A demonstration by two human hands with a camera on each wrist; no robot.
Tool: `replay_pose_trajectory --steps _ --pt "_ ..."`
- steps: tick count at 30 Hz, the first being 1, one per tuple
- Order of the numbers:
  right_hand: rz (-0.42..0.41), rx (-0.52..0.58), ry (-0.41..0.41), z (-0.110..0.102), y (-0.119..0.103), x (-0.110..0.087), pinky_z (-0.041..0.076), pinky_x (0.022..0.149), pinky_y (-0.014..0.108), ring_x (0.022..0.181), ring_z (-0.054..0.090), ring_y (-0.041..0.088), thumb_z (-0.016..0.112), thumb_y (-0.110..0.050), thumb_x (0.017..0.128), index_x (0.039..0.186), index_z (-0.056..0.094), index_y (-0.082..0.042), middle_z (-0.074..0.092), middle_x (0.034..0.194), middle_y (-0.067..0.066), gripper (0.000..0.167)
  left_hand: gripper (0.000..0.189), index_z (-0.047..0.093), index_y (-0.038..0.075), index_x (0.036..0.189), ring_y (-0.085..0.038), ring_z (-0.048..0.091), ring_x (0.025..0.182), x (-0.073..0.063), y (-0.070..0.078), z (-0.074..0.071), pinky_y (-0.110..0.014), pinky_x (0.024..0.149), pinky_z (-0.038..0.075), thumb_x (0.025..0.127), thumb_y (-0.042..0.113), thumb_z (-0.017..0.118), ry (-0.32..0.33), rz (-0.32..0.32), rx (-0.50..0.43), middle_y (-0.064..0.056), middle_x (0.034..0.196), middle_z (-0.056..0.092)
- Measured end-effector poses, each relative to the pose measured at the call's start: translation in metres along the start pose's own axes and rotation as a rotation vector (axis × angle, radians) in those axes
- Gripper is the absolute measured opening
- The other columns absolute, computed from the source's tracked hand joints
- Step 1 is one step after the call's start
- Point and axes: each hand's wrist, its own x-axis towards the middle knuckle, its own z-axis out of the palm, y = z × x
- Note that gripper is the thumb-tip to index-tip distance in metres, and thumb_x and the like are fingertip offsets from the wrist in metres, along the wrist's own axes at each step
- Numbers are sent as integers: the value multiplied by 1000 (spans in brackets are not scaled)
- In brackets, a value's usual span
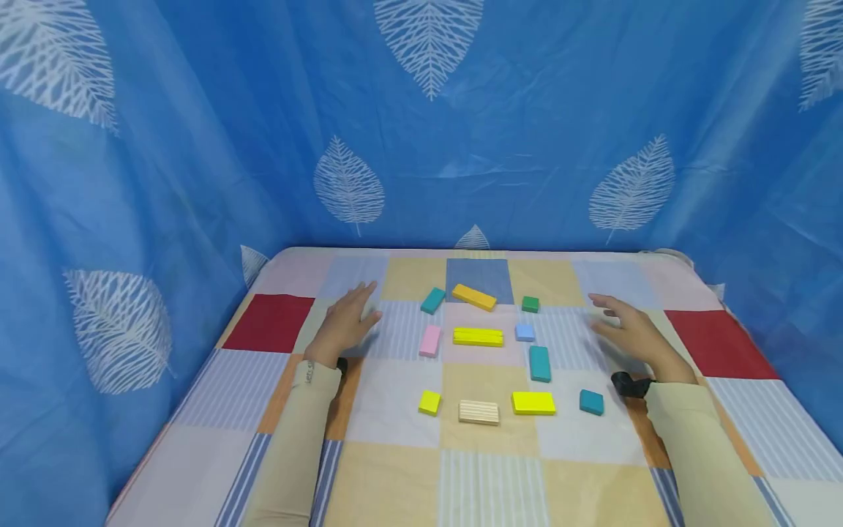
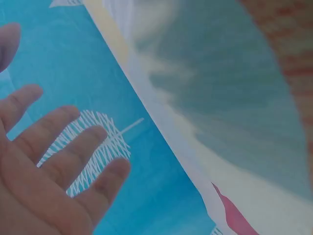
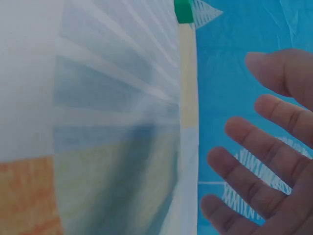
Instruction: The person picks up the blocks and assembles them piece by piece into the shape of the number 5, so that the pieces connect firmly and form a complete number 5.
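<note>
My left hand [image 1: 344, 322] hovers over the left of the table with fingers extended and holds nothing; the left wrist view shows its spread fingers [image 2: 63, 142]. Over on the right, my right hand [image 1: 632, 333] is likewise loose and bare, its fingers [image 3: 264, 161] apart. Between them lie a teal block [image 1: 432, 301], an orange block [image 1: 474, 297], a green block [image 1: 530, 304], a pink block [image 1: 430, 341], a yellow ridged piece [image 1: 478, 337], a blue block [image 1: 525, 332] and a tall teal block [image 1: 539, 364]. The teal block is nearest my left hand.
Closer to me are a small yellow block [image 1: 429, 402], a ridged wooden block [image 1: 478, 413], a yellow rectangular block [image 1: 533, 403] and another teal block [image 1: 591, 402]. A patchwork cloth [image 1: 490, 476] covers the table. Blue leaf-patterned curtains [image 1: 500, 146] stand behind and at both sides.
</note>
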Motion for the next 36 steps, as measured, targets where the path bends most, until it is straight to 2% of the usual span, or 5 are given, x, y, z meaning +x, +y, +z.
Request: replay_pose_trajectory --steps 9,15,18,25,36 --pt "-72 35 7 4 -6 16 46 108 70 129 57 57 65 -7 108 155 44 11 56 146 38 55 65 34 3 168 -44 34 157 16 7 0 -59 127 28 112 17 62 -87 63 -125 -24 170 37" --pt "-45 72 -9 8 -6 27 51 105 66 127 59 54 64 -6 108 155 47 10 59 143 37 52 62 39 5 167 -45 52 145 26 11 6 -58 119 42 111 16 63 -135 51 -199 -23 165 47" --pt "-17 87 -29 10 -6 32 50 107 66 128 59 53 64 -8 109 155 48 8 60 143 35 52 60 39 6 167 -44 55 142 33 14 9 -57 116 46 111 17 62 -171 41 -243 -24 160 52" --pt "10 126 -68 15 -14 42 48 110 66 129 56 53 64 -7 108 153 51 9 59 143 36 49 58 41 5 166 -45 55 142 48 21 16 -55 118 45 112 17 61 -239 21 -278 -25 154 57" --pt "50 143 -109 21 -19 59 44 114 66 133 53 54 64 -8 108 152 52 8 56 147 36 49 65 37 13 169 -40 50 148 77 29 30 -54 121 42 111 21 65 -302 -40 -233 -21 159 53"
